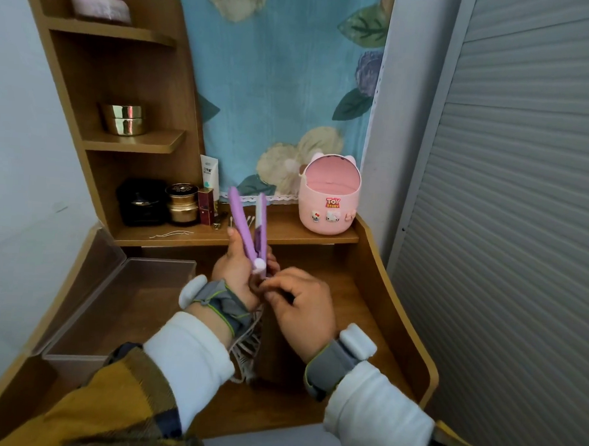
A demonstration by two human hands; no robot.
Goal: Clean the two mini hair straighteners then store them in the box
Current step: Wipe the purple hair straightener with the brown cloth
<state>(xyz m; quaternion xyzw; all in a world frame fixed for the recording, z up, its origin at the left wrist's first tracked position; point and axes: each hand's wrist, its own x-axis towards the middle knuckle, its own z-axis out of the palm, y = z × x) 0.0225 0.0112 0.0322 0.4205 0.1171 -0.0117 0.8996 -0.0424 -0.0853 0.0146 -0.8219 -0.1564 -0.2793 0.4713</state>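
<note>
Brown wooden desk [311,401], shelf behind. Left: clear plastic box [118,302], lid open. Centre: left hand [236,271] grasps purple plastic mini hair straightener [247,227] near hinge, upright, arms splayed. Right hand [302,301] curled at hinge end; hold unclear. Judged light, rigid, smooth; grip lower body.

(a) straightener [248,227]: end below hinge hidden behind fingers of left hand [236,271] & right hand [299,301]; what right fingertips pinch – can't tell. (b) fringed cloth [245,353], below fingers: mostly under left wrist. (c) clear box [121,316], left of fingers: near corner behind sleeve [190,357]. (d) jar [100,1], far above fingers: top cut off by upper edge.
</note>
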